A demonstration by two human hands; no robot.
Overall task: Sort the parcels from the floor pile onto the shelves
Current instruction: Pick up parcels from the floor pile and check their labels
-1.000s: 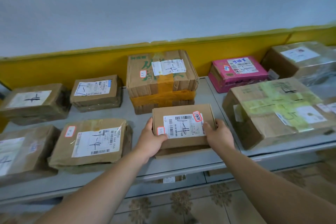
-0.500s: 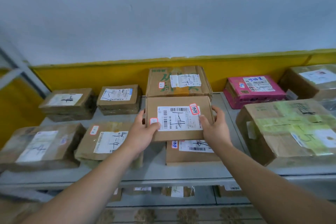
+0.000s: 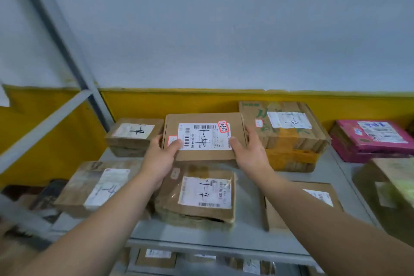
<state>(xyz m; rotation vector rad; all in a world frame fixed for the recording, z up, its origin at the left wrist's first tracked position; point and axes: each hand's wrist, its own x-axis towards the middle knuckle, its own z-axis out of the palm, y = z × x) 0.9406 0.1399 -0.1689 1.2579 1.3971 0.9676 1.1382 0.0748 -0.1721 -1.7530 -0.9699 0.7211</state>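
Currently, the flat brown cardboard parcel with the white barcode label (image 3: 202,136) is sitting at centre frame, in the back row of the grey metal shelf (image 3: 248,188). The frame does not show whether it is resting on something or hanging just above.

The grip is two-handed and closed on the parcel. The left hand (image 3: 160,159) is clamping the left short end and the right hand (image 3: 251,154) the right short end. Each thumb is lying on the top face at an edge of the label, with the fingers wrapping round the end.

The parcel's long axis is running left to right across the frame, parallel to the yellow wall band. It is lying straight ahead of both hands, with neither hand nearer.

The controlling relation is the slot. The small brown box with the handwritten label (image 3: 134,134) is standing just beside the left end. The large brown carton with green print and yellow tape (image 3: 289,132) is standing just beside the right end. The parcel is nearly filling the space between them, so the fingers are occupying what clearance remains. Judging from this, setting it down is calling for a straight lowering, with each hand releasing by drawing back toward the lower edge of the frame, over the plastic-wrapped brown parcel (image 3: 201,195) in the front row.
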